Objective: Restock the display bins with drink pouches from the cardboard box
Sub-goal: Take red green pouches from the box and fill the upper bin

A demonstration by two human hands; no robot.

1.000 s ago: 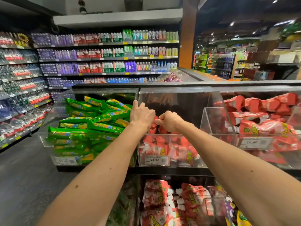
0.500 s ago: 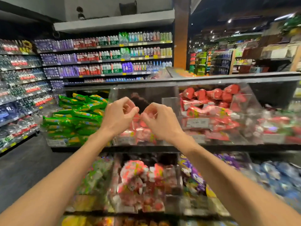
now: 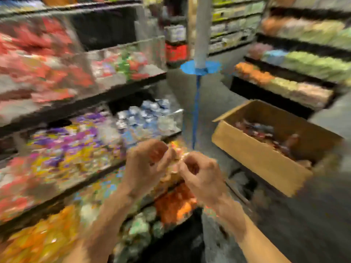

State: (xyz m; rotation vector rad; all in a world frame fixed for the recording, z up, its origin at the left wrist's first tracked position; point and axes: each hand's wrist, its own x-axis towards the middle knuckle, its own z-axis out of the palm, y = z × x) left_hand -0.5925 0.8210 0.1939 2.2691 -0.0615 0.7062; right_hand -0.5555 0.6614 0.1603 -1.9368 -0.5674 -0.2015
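Note:
The view is smeared by motion. My left hand [image 3: 148, 164] and my right hand [image 3: 201, 177] hang close together in front of the lower display bins, fingers loosely curled, and I see nothing in either. An open cardboard box [image 3: 262, 158] stands on the floor to the right of my hands, with dark red drink pouches [image 3: 266, 133] inside. The clear bin of red pouches [image 3: 38, 59] is at the upper left, above and away from both hands.
Tiered shelves on the left carry bins of blue pouches [image 3: 144, 118], purple and yellow ones [image 3: 72, 147] and orange ones [image 3: 176, 204]. A grey pillar with a blue collar [image 3: 200, 67] stands ahead. More stocked shelves [image 3: 284, 82] run behind the box. Grey floor lies between.
Both hands have come out of the red-pouch bin and dropped lower. The view has swung right and down, bringing the cardboard box and the floor into sight.

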